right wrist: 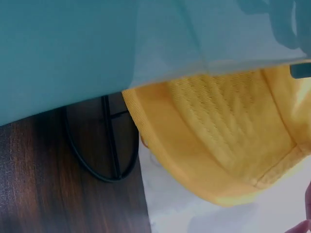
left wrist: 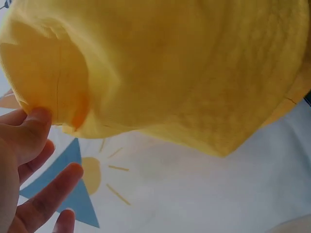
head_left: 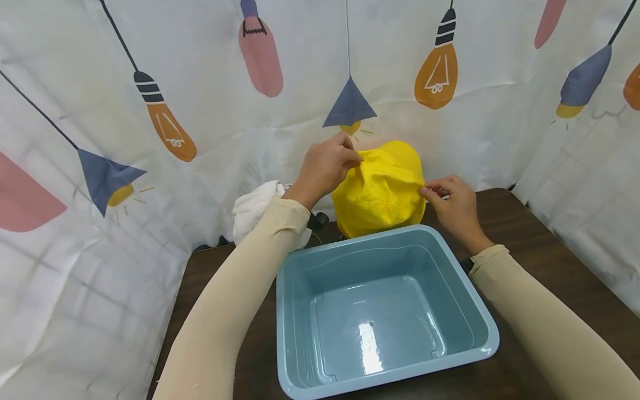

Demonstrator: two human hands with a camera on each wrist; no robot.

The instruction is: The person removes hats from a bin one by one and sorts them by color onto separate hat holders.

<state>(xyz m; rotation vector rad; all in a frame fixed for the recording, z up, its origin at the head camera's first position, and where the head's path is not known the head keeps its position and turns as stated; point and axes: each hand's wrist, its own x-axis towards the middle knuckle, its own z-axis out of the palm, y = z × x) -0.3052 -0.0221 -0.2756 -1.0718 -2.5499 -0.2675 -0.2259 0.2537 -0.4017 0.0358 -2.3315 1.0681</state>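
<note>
Behind the basin, a yellow bucket hat [head_left: 385, 194] is held up between both hands, its crown creased. My left hand [head_left: 327, 166] pinches its upper left edge between thumb and forefinger. In the left wrist view the thumb [left wrist: 36, 124] presses on the yellow cloth while the other fingers spread below. On the opposite side, my right hand [head_left: 454, 208] pinches the hat's right edge. The right wrist view shows the hat's stitched brim [right wrist: 218, 121] beyond the basin wall, with only fingertips [right wrist: 302, 227] at the right border.
A blue-grey plastic basin [head_left: 350, 383] stands on the dark wooden table [head_left: 520, 222] in front of the hat. A bundle of white cloth [head_left: 255, 208] lies left of it, partly behind my left forearm. A black wire base [right wrist: 109, 145] rests on the table. A printed curtain [head_left: 300, 122] hangs behind.
</note>
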